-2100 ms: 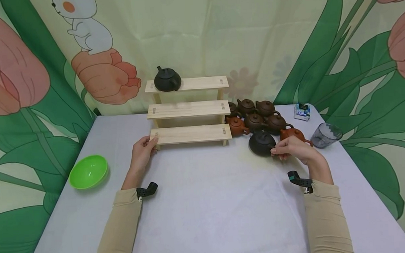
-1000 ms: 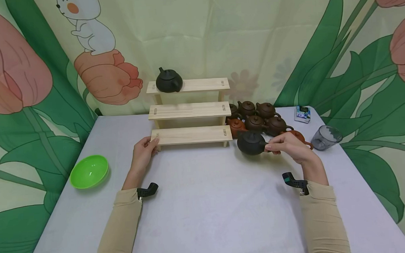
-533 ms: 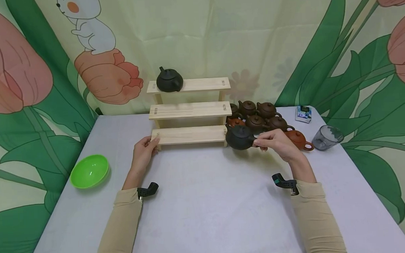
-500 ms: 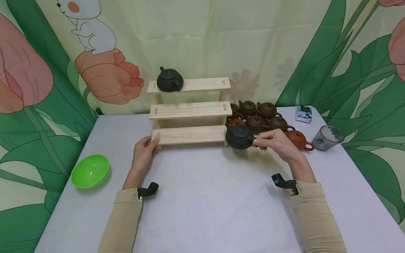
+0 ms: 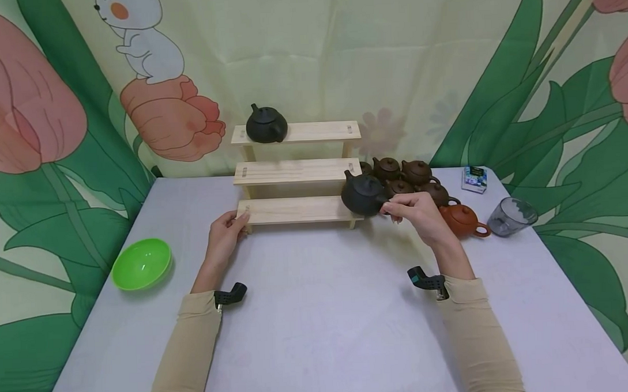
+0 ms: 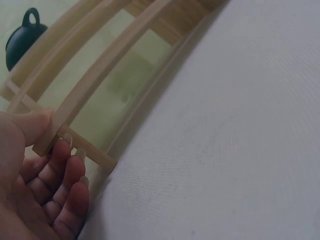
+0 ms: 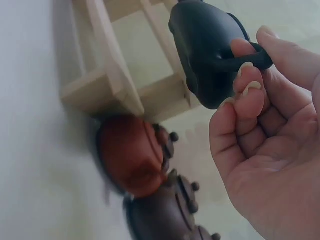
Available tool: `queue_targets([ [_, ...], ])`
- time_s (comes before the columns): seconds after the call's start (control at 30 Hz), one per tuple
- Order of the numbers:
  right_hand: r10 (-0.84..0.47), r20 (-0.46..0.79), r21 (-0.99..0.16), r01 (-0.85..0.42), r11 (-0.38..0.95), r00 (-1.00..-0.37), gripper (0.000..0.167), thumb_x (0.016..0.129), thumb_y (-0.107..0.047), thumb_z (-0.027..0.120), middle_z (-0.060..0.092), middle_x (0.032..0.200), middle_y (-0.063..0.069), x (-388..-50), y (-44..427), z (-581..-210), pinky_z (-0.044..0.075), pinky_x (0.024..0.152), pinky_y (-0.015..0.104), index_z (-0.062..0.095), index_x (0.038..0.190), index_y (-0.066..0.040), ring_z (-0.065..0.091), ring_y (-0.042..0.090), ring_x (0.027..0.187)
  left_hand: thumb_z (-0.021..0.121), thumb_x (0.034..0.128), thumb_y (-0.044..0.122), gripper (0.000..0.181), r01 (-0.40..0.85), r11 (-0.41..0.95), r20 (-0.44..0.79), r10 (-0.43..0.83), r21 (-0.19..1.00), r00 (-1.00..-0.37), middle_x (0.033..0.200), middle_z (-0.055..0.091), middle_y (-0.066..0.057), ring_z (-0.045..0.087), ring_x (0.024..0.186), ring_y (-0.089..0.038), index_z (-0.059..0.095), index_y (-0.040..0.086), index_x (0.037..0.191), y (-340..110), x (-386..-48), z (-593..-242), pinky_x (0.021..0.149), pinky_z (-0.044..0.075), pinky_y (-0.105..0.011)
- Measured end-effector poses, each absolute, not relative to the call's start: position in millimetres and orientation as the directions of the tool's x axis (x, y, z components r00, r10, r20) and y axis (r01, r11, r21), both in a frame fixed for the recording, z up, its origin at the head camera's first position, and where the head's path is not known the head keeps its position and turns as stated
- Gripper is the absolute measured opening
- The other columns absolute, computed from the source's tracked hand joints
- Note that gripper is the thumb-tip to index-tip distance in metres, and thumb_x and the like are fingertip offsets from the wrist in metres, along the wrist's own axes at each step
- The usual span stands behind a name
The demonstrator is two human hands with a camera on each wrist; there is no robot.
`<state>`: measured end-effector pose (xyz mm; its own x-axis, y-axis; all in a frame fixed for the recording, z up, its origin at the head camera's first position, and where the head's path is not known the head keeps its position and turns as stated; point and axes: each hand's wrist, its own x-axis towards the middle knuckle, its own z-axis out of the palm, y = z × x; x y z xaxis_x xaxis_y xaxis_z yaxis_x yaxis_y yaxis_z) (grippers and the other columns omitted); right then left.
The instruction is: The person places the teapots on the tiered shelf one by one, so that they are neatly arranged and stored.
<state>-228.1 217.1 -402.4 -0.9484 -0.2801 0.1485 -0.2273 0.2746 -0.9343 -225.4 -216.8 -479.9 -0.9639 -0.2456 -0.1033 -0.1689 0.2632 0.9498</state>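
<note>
My right hand (image 5: 415, 215) pinches the handle of a black teapot (image 5: 363, 194), raised in front of the right end of the wooden three-tier shelf (image 5: 294, 210). In the right wrist view the thumb and fingers close on the handle of that teapot (image 7: 210, 50), near the shelf's end (image 7: 115, 75). My left hand (image 5: 224, 236) grips the left end of the lowest tier; in the left wrist view its thumb is on top and the fingers (image 6: 75, 170) curl beneath the board. A second black teapot (image 5: 266, 125) stands at the left of the top tier.
Several dark brown teapots (image 5: 417, 171) cluster right of the shelf, with a reddish-brown teapot (image 5: 461, 220) in front. Further right are a clear glass (image 5: 512, 217) and a small blue box (image 5: 474, 179). A green bowl (image 5: 142, 264) sits at the left. A printed curtain hangs behind.
The right hand has lifted the black teapot from beside the other teapots and carried it left and upward to the shelf's right end. The left hand keeps its grip on the shelf.
</note>
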Motion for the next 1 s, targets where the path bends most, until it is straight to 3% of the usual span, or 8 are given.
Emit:
queue_targets([
  [0.33, -0.266, 0.178, -0.943, -0.242, 0.230, -0.947, 0.029, 0.095, -0.019, 0.066, 0.061, 0.074, 0.001, -239, 193, -396, 0.046, 0.069, 0.030, 0.071, 0.094, 0.010, 0.053, 0.018, 0.073, 0.065, 0.0940, 0.046, 0.050, -0.157, 0.264, -0.093, -0.239, 0.952, -0.967, 0.091, 0.061, -0.002, 0.057, 0.077, -0.010, 0.062, 0.008, 0.127, -217, -226, -484, 0.067, 0.051, -0.019],
  [0.67, -0.262, 0.207, -0.953, -0.255, 0.164, -0.942, 0.025, 0.094, -0.020, 0.069, 0.062, 0.070, -0.006, -255, 172, -380, 0.040, 0.053, 0.029, 0.073, 0.089, 0.004, 0.051, 0.017, 0.066, 0.066, 0.0933, 0.048, 0.050, -0.159, 0.273, -0.092, -0.243, 0.949, -0.966, 0.091, 0.060, -0.003, 0.056, 0.079, -0.011, 0.063, 0.009, 0.125, -219, -227, -482, 0.067, 0.050, -0.019],
  [0.8, -0.259, 0.223, -0.950, -0.268, 0.157, -0.940, 0.020, 0.093, -0.020, 0.069, 0.069, 0.076, -0.008, -263, 166, -371, 0.046, 0.059, 0.029, 0.076, 0.087, -0.002, 0.054, 0.017, 0.069, 0.066, 0.0934, 0.046, 0.049, -0.161, 0.265, -0.095, -0.244, 0.951, -0.965, 0.091, 0.060, -0.002, 0.056, 0.079, -0.011, 0.063, 0.009, 0.125, -219, -226, -482, 0.067, 0.050, -0.019],
  [1.0, -0.227, 0.208, -0.946, -0.254, 0.199, -0.952, 0.022, 0.091, -0.028, 0.072, 0.061, 0.069, -0.005, -274, 154, -360, 0.045, 0.067, 0.033, 0.078, 0.087, -0.007, 0.052, 0.019, 0.071, 0.065, 0.0944, 0.045, 0.050, -0.152, 0.269, -0.087, -0.240, 0.951, -0.967, 0.090, 0.060, -0.002, 0.056, 0.078, -0.011, 0.062, 0.006, 0.127, -218, -225, -481, 0.067, 0.050, -0.020],
])
